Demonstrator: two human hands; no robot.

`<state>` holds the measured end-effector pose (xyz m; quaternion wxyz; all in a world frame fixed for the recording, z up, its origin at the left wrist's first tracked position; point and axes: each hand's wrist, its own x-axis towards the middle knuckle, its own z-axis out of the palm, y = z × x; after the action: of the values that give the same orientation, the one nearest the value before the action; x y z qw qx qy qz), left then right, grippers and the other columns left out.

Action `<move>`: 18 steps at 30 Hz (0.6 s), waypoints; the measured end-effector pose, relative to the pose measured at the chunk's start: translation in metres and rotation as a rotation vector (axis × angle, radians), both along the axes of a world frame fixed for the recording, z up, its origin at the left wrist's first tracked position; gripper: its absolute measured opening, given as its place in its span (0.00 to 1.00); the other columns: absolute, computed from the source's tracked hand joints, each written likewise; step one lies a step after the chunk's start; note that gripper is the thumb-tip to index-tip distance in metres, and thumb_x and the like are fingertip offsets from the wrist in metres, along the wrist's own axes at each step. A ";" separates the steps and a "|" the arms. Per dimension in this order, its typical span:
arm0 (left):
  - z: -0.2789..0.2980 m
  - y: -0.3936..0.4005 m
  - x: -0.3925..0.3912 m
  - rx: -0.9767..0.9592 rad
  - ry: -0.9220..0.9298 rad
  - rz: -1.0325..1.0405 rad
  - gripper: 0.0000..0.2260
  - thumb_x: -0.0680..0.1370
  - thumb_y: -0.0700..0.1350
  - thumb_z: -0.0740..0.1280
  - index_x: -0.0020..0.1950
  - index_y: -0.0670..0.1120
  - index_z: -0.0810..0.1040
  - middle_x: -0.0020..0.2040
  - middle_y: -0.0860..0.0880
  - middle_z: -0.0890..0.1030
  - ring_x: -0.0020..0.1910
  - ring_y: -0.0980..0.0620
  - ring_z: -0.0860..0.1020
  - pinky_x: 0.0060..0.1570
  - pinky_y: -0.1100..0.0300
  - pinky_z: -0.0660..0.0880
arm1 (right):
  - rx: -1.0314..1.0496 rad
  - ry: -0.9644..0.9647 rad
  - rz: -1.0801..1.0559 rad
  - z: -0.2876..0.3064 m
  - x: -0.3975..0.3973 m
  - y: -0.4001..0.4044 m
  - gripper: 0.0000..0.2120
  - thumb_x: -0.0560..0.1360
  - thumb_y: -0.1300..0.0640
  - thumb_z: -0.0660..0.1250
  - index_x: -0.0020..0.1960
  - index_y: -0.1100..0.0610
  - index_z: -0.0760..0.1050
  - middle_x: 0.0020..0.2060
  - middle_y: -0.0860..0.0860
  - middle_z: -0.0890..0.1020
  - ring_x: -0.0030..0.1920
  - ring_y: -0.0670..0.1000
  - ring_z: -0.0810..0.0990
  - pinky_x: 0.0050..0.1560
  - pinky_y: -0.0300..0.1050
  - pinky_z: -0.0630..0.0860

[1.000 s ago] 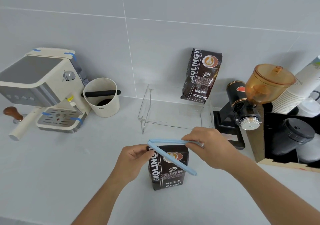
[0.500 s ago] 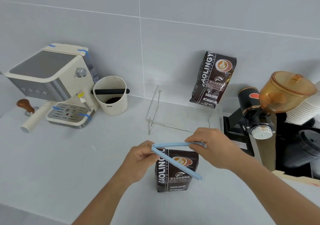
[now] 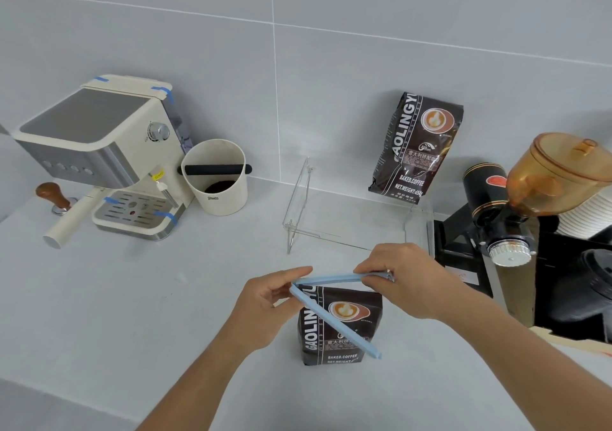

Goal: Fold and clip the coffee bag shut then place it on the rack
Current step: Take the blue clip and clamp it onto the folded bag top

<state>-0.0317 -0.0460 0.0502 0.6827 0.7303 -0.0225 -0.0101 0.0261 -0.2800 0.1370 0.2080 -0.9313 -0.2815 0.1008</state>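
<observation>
A dark brown coffee bag (image 3: 341, 328) stands upright on the grey counter in front of me, its top folded down. A light blue sealing clip (image 3: 334, 321) is hinged open in a V over it. One arm lies along the folded top; the other hangs diagonally across the bag's front. My left hand (image 3: 265, 308) pinches the clip's hinge end at the bag's left corner. My right hand (image 3: 407, 281) grips the clip's upper arm at the bag's right corner. A clear acrylic rack (image 3: 331, 212) stands behind, with a second identical coffee bag (image 3: 414, 145) on its right side against the wall.
A cream espresso machine (image 3: 106, 155) with a portafilter and tamper (image 3: 53, 195) sits at the left, a white knock box (image 3: 215, 182) beside it. At the right stand a black grinder (image 3: 496, 212) with an amber hopper, stacked paper cups (image 3: 589, 212) and black lids.
The view has shifted so everything sits further right and lower in frame. Both hands stay on the clip at the bag's top, and the clip remains spread open.
</observation>
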 end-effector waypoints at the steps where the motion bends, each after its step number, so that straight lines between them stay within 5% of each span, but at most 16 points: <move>1: 0.000 0.001 0.000 0.044 -0.028 -0.014 0.22 0.69 0.36 0.70 0.52 0.63 0.83 0.45 0.56 0.85 0.46 0.54 0.82 0.54 0.63 0.77 | -0.009 0.008 -0.002 -0.001 0.001 0.000 0.10 0.76 0.56 0.68 0.55 0.49 0.82 0.45 0.47 0.83 0.44 0.46 0.78 0.50 0.45 0.78; 5: 0.003 0.003 -0.001 0.135 -0.102 -0.042 0.17 0.69 0.44 0.71 0.54 0.60 0.83 0.44 0.57 0.83 0.47 0.52 0.82 0.55 0.61 0.78 | -0.046 0.036 -0.015 -0.002 0.002 -0.002 0.10 0.76 0.55 0.67 0.56 0.48 0.82 0.46 0.46 0.84 0.45 0.46 0.78 0.51 0.46 0.78; 10: 0.005 -0.001 0.000 0.211 -0.150 0.005 0.17 0.69 0.44 0.71 0.53 0.63 0.82 0.44 0.62 0.83 0.45 0.56 0.82 0.51 0.67 0.78 | 0.053 0.149 -0.095 0.003 -0.006 -0.008 0.14 0.76 0.46 0.64 0.60 0.45 0.78 0.47 0.38 0.79 0.47 0.41 0.77 0.49 0.35 0.74; 14: 0.004 -0.005 -0.001 0.228 -0.151 0.058 0.19 0.70 0.37 0.71 0.53 0.59 0.83 0.45 0.60 0.83 0.45 0.57 0.81 0.51 0.67 0.78 | -0.012 0.334 -0.017 0.009 -0.020 -0.016 0.35 0.65 0.33 0.70 0.69 0.34 0.63 0.57 0.33 0.72 0.58 0.38 0.71 0.56 0.34 0.69; 18: 0.006 -0.006 -0.002 0.248 -0.162 0.085 0.22 0.71 0.29 0.72 0.53 0.56 0.84 0.47 0.56 0.83 0.46 0.58 0.82 0.51 0.68 0.78 | -0.063 0.299 0.028 0.004 -0.029 -0.019 0.46 0.61 0.34 0.73 0.71 0.32 0.50 0.65 0.34 0.68 0.64 0.41 0.67 0.65 0.42 0.66</move>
<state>-0.0336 -0.0520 0.0557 0.5830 0.8077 -0.0452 0.0748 -0.0028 -0.2987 0.1414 0.2166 -0.9080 -0.2571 0.2499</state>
